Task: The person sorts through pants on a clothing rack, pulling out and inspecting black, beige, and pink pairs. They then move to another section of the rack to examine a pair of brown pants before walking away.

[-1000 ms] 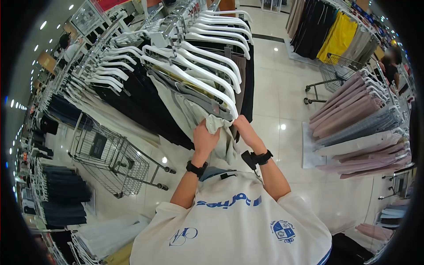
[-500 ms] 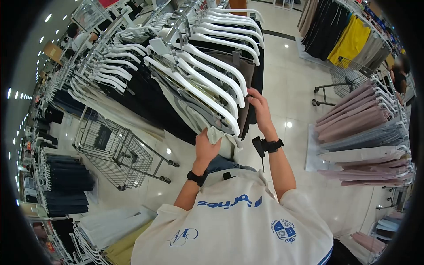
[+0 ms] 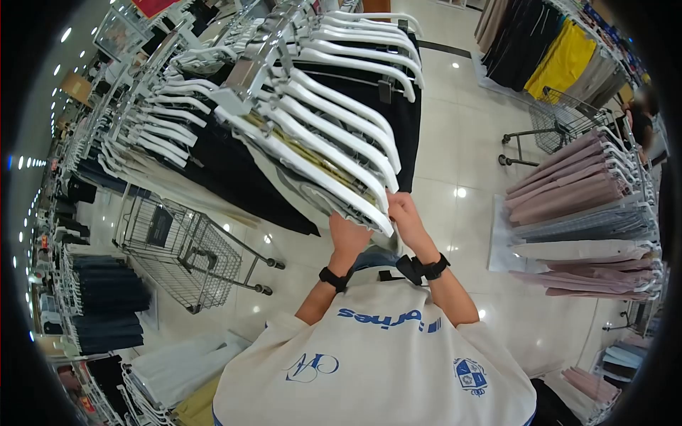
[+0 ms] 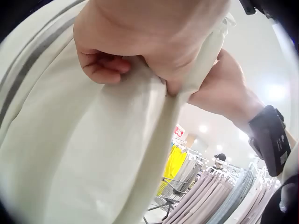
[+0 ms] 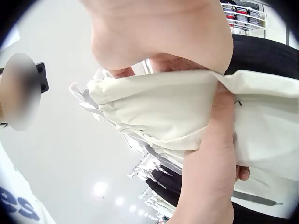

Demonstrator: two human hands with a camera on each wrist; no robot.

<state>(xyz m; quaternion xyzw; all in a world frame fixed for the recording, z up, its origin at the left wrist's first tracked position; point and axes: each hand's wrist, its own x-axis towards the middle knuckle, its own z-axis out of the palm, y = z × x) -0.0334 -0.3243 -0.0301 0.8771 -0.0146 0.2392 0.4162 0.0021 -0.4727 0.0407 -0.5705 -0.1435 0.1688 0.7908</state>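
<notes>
A: Where're the off-white trousers (image 5: 159, 107) rn?

B: Just under the foremost white hanger (image 3: 373, 217); can't tell if they're clipped to it.

A: Fingers?

B: L hand (image 3: 352, 236): thumb tucked under a fold, fingers curled, gripping the cloth. R hand (image 3: 409, 220): fingers curled over the folded edge, gripping too; its thumb's hidden.

A: Best technique?

B: Prob. checking the fabric. 1) Both hands shd hold lightly, w/ no downward tug on the hanger. 2) Spread the fold gently, so creases don't set.

Pale cream garment (image 5: 159, 107), creased, hanging beneath nearest white hanger (image 3: 366, 212).
</notes>
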